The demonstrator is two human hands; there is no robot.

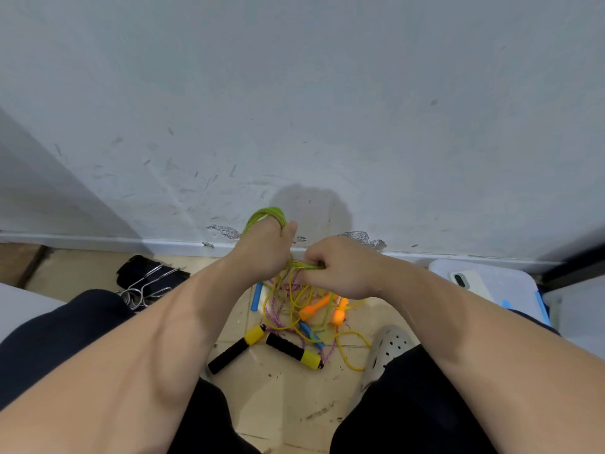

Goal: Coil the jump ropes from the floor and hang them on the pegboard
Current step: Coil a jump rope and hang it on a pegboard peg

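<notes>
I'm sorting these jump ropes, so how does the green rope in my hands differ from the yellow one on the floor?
The green rope is looped round the left hand, and the right hand pinches its strand. The yellow rope lies tangled on the floor. Green sits in tight loops, while yellow sprawls in wide ones. Both are thin cords.

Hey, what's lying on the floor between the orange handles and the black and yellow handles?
In the head view, a blue handle lies between the orange handles and the black and yellow handles, among tangled ropes.
</notes>
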